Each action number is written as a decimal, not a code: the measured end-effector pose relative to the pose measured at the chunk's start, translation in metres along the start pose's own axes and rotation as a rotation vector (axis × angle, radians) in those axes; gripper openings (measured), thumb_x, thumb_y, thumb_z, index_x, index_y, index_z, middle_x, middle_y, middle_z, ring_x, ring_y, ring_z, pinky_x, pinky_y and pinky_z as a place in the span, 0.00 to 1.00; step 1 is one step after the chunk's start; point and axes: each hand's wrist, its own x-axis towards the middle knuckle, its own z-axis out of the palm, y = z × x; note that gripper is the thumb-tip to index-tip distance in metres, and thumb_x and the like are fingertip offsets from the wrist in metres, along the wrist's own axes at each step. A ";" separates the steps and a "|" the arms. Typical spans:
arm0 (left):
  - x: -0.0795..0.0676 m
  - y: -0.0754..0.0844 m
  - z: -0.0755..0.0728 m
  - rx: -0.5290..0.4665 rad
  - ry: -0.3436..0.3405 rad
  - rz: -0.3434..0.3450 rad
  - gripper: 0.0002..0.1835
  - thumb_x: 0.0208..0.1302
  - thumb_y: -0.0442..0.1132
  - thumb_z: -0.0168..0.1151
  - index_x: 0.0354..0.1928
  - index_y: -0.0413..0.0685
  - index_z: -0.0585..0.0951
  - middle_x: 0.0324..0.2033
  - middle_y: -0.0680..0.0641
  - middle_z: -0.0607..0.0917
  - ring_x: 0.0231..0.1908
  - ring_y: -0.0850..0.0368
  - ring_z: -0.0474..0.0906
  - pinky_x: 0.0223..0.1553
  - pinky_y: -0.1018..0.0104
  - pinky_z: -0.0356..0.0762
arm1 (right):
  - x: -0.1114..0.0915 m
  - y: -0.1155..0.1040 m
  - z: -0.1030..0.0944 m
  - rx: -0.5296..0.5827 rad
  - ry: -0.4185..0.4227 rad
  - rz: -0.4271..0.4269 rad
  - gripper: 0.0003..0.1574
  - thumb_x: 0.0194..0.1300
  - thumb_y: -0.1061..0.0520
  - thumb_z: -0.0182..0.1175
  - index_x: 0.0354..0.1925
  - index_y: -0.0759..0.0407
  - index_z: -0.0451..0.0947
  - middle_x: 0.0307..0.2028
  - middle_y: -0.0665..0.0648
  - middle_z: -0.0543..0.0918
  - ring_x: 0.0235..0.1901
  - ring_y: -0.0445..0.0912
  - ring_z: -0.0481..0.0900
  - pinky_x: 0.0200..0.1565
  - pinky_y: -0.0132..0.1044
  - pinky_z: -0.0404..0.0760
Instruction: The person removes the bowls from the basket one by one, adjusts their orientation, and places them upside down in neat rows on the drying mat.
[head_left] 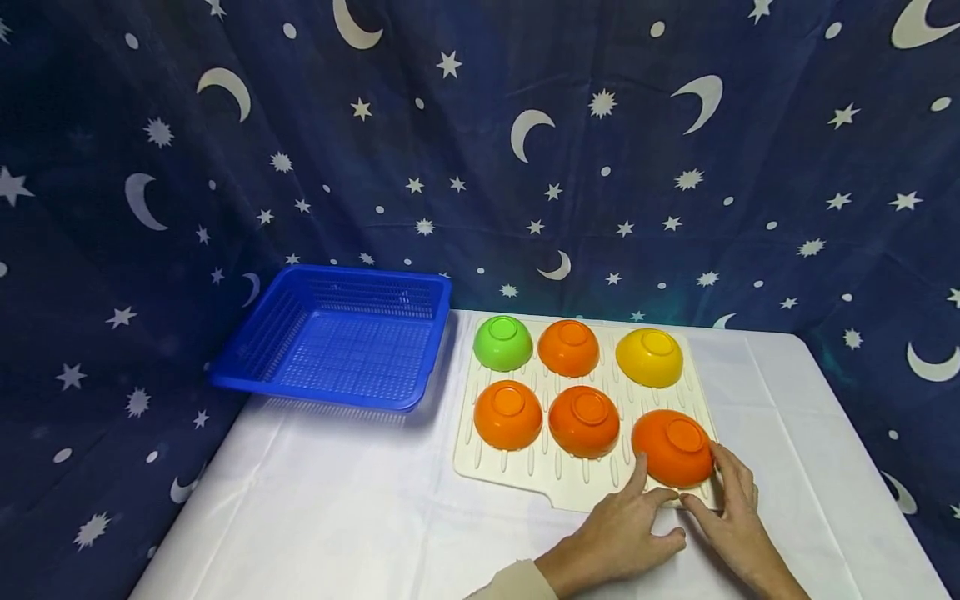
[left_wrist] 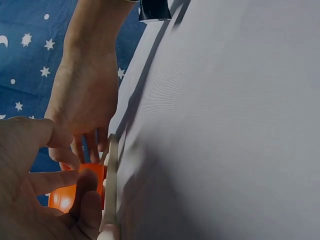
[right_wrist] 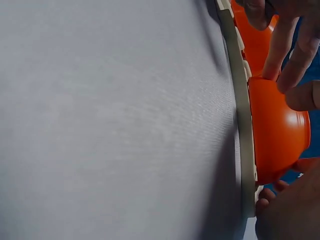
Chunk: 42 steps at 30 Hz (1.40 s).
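An upside-down orange bowl sits at the near right corner of a white ribbed drying mat. My left hand is at the bowl's left and near side, its index fingertip against the lower edge and its thumb held away. On the other side, my right hand touches the right edge with its fingers, while its thumb lies in front of the bowl. In the right wrist view the bowl has its rim down at the mat, with fingers of both hands at its two sides.
Several more bowls lie upside down in two rows on the mat: a green one, a yellow one and others in orange. A blue plastic basket stands at the back left of the white-covered table, before a star-patterned cloth.
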 end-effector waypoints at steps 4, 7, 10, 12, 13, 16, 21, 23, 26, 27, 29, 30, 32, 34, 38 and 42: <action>0.005 0.000 0.000 0.001 -0.015 -0.014 0.25 0.66 0.56 0.64 0.63 0.60 0.82 0.75 0.35 0.60 0.29 0.65 0.78 0.28 0.74 0.75 | 0.006 0.002 -0.002 -0.062 -0.044 0.029 0.63 0.67 0.55 0.66 0.81 0.62 0.33 0.72 0.78 0.42 0.65 0.76 0.44 0.56 0.82 0.46; 0.008 -0.001 0.001 0.004 -0.026 -0.042 0.24 0.65 0.57 0.65 0.62 0.60 0.82 0.76 0.37 0.58 0.31 0.64 0.79 0.29 0.73 0.76 | 0.010 0.002 -0.004 -0.128 -0.083 0.055 0.66 0.68 0.48 0.65 0.80 0.62 0.28 0.75 0.78 0.40 0.65 0.76 0.45 0.54 0.82 0.50; 0.010 -0.003 0.002 0.019 -0.018 -0.056 0.24 0.65 0.57 0.65 0.61 0.60 0.82 0.76 0.37 0.59 0.32 0.63 0.81 0.29 0.73 0.76 | 0.014 0.001 -0.004 -0.152 -0.105 0.067 0.69 0.68 0.46 0.65 0.79 0.66 0.25 0.74 0.81 0.41 0.65 0.77 0.44 0.55 0.81 0.51; 0.013 -0.003 0.003 0.031 -0.012 -0.055 0.24 0.65 0.57 0.65 0.60 0.60 0.82 0.75 0.36 0.59 0.29 0.65 0.79 0.28 0.74 0.74 | 0.017 0.000 -0.004 -0.160 -0.104 0.062 0.70 0.67 0.47 0.66 0.78 0.70 0.25 0.73 0.84 0.42 0.65 0.77 0.45 0.55 0.80 0.52; 0.014 -0.003 0.002 0.037 -0.016 -0.055 0.24 0.65 0.58 0.65 0.60 0.59 0.82 0.75 0.36 0.59 0.27 0.66 0.77 0.27 0.74 0.74 | 0.018 -0.001 -0.004 -0.165 -0.105 0.058 0.71 0.66 0.48 0.67 0.77 0.71 0.25 0.72 0.85 0.43 0.65 0.77 0.45 0.56 0.80 0.52; 0.016 -0.002 0.002 0.044 -0.033 -0.063 0.25 0.65 0.58 0.65 0.60 0.60 0.82 0.75 0.37 0.59 0.23 0.67 0.74 0.25 0.74 0.72 | 0.021 -0.003 -0.006 -0.208 -0.093 0.024 0.67 0.65 0.50 0.67 0.76 0.76 0.31 0.69 0.87 0.49 0.61 0.75 0.51 0.54 0.76 0.57; 0.017 0.000 0.000 0.036 -0.044 -0.078 0.23 0.65 0.58 0.65 0.59 0.59 0.83 0.76 0.37 0.59 0.21 0.67 0.72 0.22 0.75 0.70 | 0.027 -0.004 -0.016 -0.299 -0.138 0.005 0.63 0.65 0.49 0.66 0.76 0.76 0.37 0.67 0.85 0.57 0.57 0.70 0.59 0.51 0.71 0.66; 0.018 -0.001 0.000 0.033 -0.040 -0.079 0.23 0.65 0.58 0.65 0.58 0.59 0.83 0.76 0.37 0.59 0.19 0.68 0.70 0.21 0.75 0.70 | 0.029 -0.004 -0.017 -0.320 -0.160 0.000 0.62 0.65 0.49 0.65 0.76 0.76 0.38 0.68 0.85 0.57 0.57 0.69 0.60 0.50 0.70 0.67; 0.018 -0.002 0.001 0.031 -0.035 -0.079 0.23 0.65 0.58 0.65 0.58 0.60 0.83 0.76 0.38 0.59 0.20 0.67 0.72 0.22 0.75 0.70 | 0.031 -0.003 -0.017 -0.325 -0.159 -0.013 0.60 0.66 0.49 0.64 0.76 0.77 0.40 0.69 0.85 0.56 0.58 0.70 0.59 0.51 0.70 0.66; 0.019 -0.003 0.001 0.029 -0.033 -0.083 0.22 0.65 0.58 0.65 0.58 0.61 0.84 0.76 0.39 0.59 0.21 0.67 0.74 0.23 0.75 0.71 | 0.032 -0.003 -0.017 -0.325 -0.149 -0.025 0.59 0.65 0.50 0.64 0.76 0.78 0.41 0.68 0.85 0.57 0.57 0.71 0.59 0.51 0.69 0.66; 0.019 -0.004 0.001 0.023 -0.026 -0.087 0.21 0.65 0.58 0.65 0.57 0.62 0.84 0.76 0.40 0.60 0.24 0.66 0.77 0.24 0.74 0.72 | 0.032 -0.002 -0.017 -0.324 -0.136 -0.030 0.58 0.65 0.51 0.63 0.75 0.78 0.42 0.68 0.85 0.57 0.57 0.71 0.60 0.51 0.69 0.65; 0.020 -0.004 0.000 0.020 -0.019 -0.088 0.20 0.65 0.58 0.65 0.56 0.63 0.84 0.76 0.41 0.60 0.26 0.65 0.79 0.25 0.73 0.73 | 0.032 -0.002 -0.017 -0.322 -0.127 -0.032 0.57 0.64 0.52 0.63 0.75 0.78 0.43 0.67 0.85 0.58 0.57 0.72 0.60 0.51 0.68 0.65; 0.020 -0.006 -0.001 0.025 0.006 -0.088 0.19 0.66 0.58 0.64 0.56 0.64 0.84 0.75 0.43 0.63 0.30 0.63 0.81 0.28 0.72 0.75 | 0.033 -0.001 -0.016 -0.310 -0.114 -0.024 0.56 0.64 0.54 0.63 0.75 0.78 0.44 0.67 0.85 0.59 0.57 0.73 0.60 0.52 0.69 0.64; 0.019 -0.007 -0.004 0.063 0.036 -0.060 0.19 0.67 0.58 0.63 0.56 0.64 0.84 0.73 0.45 0.67 0.33 0.63 0.82 0.29 0.72 0.75 | 0.035 0.000 -0.016 -0.295 -0.108 -0.002 0.55 0.65 0.53 0.61 0.76 0.77 0.44 0.67 0.84 0.58 0.57 0.73 0.59 0.53 0.70 0.63; 0.009 -0.007 -0.015 0.224 0.095 0.057 0.18 0.68 0.58 0.61 0.55 0.63 0.85 0.64 0.53 0.76 0.43 0.66 0.82 0.31 0.75 0.76 | 0.034 0.002 -0.016 -0.265 -0.101 0.033 0.54 0.67 0.52 0.60 0.77 0.74 0.43 0.66 0.83 0.58 0.59 0.74 0.56 0.53 0.71 0.62; -0.006 -0.011 -0.033 0.301 0.172 0.160 0.15 0.69 0.56 0.60 0.50 0.61 0.86 0.55 0.59 0.81 0.47 0.70 0.80 0.39 0.76 0.77 | 0.026 -0.002 -0.016 -0.255 -0.107 0.109 0.55 0.68 0.51 0.60 0.76 0.77 0.42 0.66 0.82 0.56 0.62 0.74 0.53 0.55 0.72 0.60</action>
